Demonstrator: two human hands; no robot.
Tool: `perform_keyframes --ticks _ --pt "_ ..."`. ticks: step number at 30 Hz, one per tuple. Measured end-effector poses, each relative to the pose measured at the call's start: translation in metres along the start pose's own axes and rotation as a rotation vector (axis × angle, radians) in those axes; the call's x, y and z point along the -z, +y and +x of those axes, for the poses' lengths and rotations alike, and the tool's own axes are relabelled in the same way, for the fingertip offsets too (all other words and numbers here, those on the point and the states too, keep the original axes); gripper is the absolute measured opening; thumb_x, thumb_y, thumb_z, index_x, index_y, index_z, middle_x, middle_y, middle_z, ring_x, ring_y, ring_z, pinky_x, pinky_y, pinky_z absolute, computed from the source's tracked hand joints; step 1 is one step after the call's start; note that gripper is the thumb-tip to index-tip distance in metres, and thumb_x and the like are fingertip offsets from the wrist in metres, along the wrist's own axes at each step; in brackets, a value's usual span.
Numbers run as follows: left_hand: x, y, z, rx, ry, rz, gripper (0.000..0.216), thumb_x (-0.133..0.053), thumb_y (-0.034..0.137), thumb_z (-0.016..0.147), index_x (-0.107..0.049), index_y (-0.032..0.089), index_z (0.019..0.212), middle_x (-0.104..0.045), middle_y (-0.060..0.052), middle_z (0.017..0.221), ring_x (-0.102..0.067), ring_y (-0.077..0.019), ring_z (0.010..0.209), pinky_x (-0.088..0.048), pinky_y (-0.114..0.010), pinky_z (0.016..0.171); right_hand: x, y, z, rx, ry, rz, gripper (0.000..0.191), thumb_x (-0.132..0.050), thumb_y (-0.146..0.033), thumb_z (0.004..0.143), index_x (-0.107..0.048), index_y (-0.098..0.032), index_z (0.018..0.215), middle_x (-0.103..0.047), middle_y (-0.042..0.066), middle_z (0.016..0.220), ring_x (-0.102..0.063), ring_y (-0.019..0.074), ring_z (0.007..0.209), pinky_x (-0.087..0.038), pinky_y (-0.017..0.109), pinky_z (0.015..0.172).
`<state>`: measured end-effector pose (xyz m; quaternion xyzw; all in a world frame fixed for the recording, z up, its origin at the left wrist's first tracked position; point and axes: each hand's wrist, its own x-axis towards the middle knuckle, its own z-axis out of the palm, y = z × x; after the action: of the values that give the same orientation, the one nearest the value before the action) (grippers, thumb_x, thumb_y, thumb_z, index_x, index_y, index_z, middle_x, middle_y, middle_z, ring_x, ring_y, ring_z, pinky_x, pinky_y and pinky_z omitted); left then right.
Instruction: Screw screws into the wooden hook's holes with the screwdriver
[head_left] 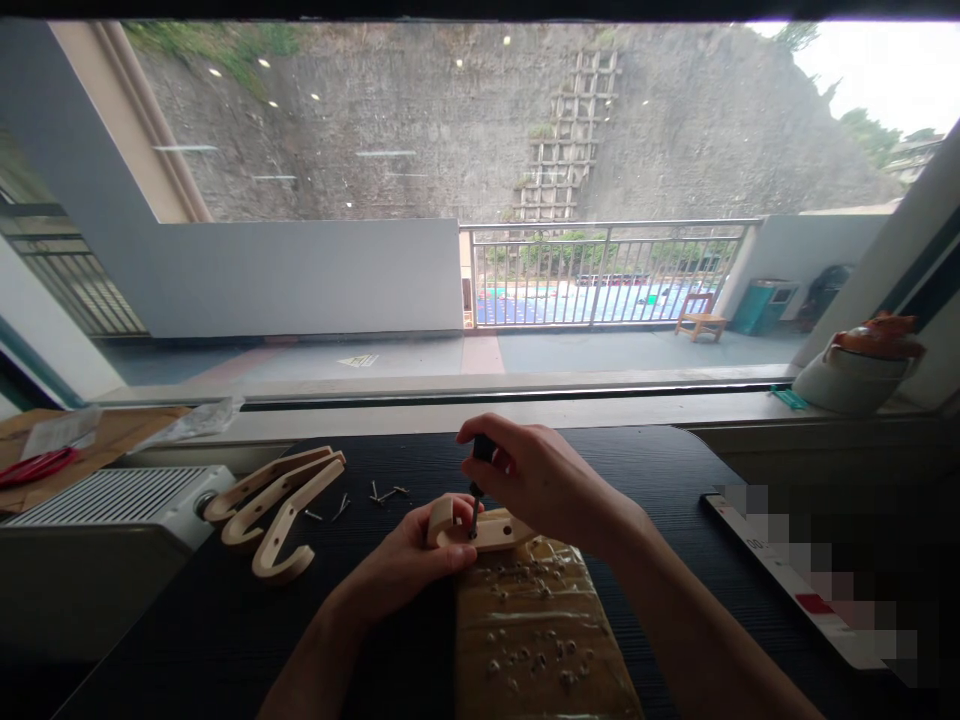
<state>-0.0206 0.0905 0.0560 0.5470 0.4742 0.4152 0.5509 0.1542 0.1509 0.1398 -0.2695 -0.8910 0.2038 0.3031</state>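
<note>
My right hand [536,475] is closed around the dark handle of a screwdriver [476,500], held upright with its shaft pointing down. The tip meets a pale wooden hook [491,535], near its curved end. My left hand [420,550] grips that curved end, fingers behind and thumb in front. The hook lies at the far end of a tape-wrapped brown block [536,630], which is pitted with many holes. To the left, several similar wooden hooks [289,520] lie together on the black table [397,640]. Loose screws [386,492] are scattered between them and my hands.
A white radiator [127,500] stands left of the table, with red scissors [37,466] on cardboard behind it. A white board-like object [795,590] lies at the right edge. On the windowsill [352,418] sits a pale pot [859,375] at the right.
</note>
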Motion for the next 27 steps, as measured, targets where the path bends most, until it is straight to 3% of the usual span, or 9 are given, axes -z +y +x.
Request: perform_keyframes --ticks 6,13,20,27 --pt "0.002 -0.003 0.003 -0.027 -0.008 -0.007 0.020 -0.067 0.021 0.071 -0.056 0.017 0.087 -0.052 0.000 0.093 -0.045 -0.0145 0.085 -0.036 -0.022 0.076 0.000 -0.002 0.000 -0.053 0.040 -0.066 0.024 -0.049 -0.030 0.085 -0.055 -0.022 0.106 -0.061 -0.001 0.067 -0.052 0.0110 0.060 -0.034 0.024 0.055" --pt "0.002 -0.004 0.001 0.006 -0.017 -0.003 0.023 -0.067 0.026 0.071 -0.057 0.016 0.089 -0.051 0.001 0.082 -0.046 -0.0140 0.076 -0.037 -0.024 0.071 0.003 -0.009 -0.002 0.037 -0.054 0.043 0.029 -0.046 -0.024 0.086 -0.053 -0.024 0.115 -0.062 -0.001 0.070 -0.054 0.0103 0.063 -0.035 0.023 0.058" --pt "-0.001 0.003 0.001 -0.024 -0.004 -0.018 0.019 -0.068 0.022 0.068 -0.056 0.017 0.082 -0.052 -0.004 0.111 -0.048 -0.0210 0.098 -0.036 -0.027 0.082 -0.001 0.002 0.002 -0.059 0.045 -0.058 0.025 -0.047 -0.033 0.086 -0.056 -0.022 0.107 -0.060 0.000 0.066 -0.051 0.0112 0.059 -0.034 0.024 0.054" --pt "0.002 -0.001 0.001 0.001 -0.013 0.011 0.019 -0.066 0.023 0.072 -0.057 0.017 0.087 -0.055 0.000 0.089 -0.049 -0.0153 0.082 -0.037 -0.025 0.077 0.002 -0.004 -0.001 0.017 0.006 -0.037 0.028 -0.050 -0.030 0.084 -0.054 -0.023 0.111 -0.063 0.001 0.078 -0.053 0.0107 0.064 -0.036 0.024 0.059"
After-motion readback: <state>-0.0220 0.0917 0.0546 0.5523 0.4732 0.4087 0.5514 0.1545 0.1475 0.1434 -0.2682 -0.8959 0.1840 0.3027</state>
